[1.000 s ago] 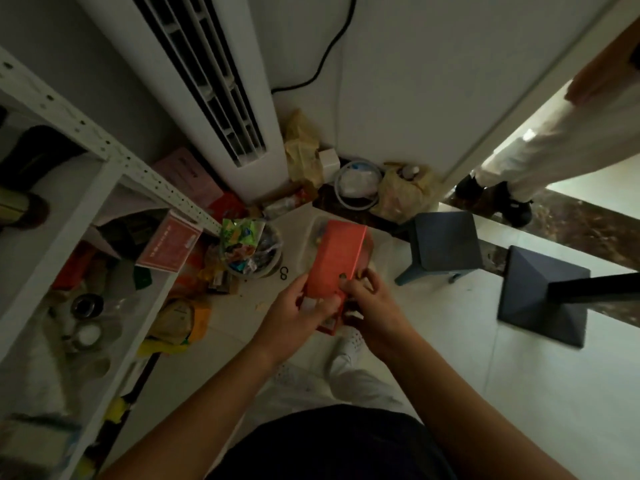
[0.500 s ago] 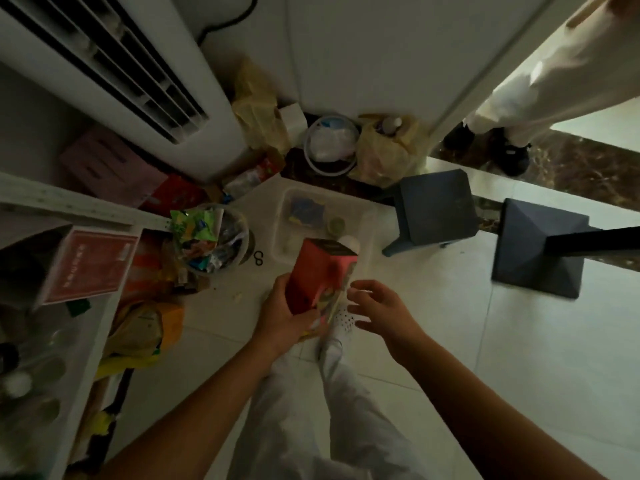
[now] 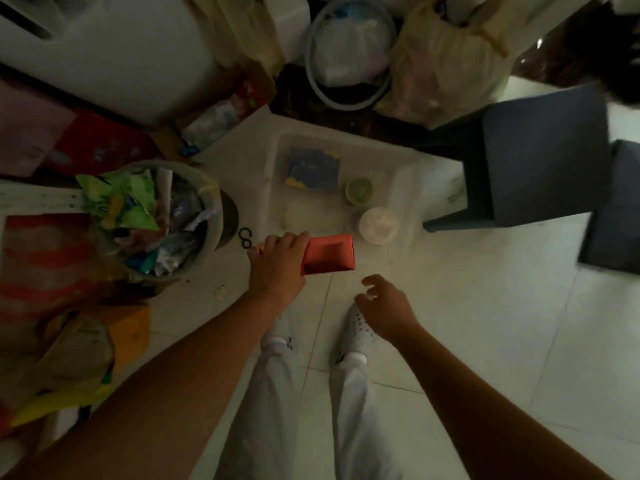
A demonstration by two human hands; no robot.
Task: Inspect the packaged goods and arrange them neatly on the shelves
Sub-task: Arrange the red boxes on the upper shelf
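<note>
Your left grip (image 3: 277, 268) is clamped round one end of the red box (image 3: 330, 254). The box's long axis runs out to your right, held above the floor near the clear tray (image 3: 274, 181). Your right grip (image 3: 386, 303) hangs empty just below the box, fingers loosely spread. The shelf (image 3: 31, 199) lies to your left, so the left arm looks nearer for placing.

A round waste bin (image 3: 212, 216) at centre left is heaped with crumpled wrappers (image 3: 117, 202). Just right of it, a small black figure-8 loop (image 3: 245, 238) lies on the white tiled floor (image 3: 485, 323). A white air-conditioner cabinet (image 3: 121, 57) fills the upper left. At top centre sits a grey-rimmed basin (image 3: 346, 105), with a yellowish plastic bag (image 3: 446, 64) beside it. 1 dark stool (image 3: 540, 161) stands at the right, a 2nd stool (image 3: 616, 209) at the frame edge.
</note>
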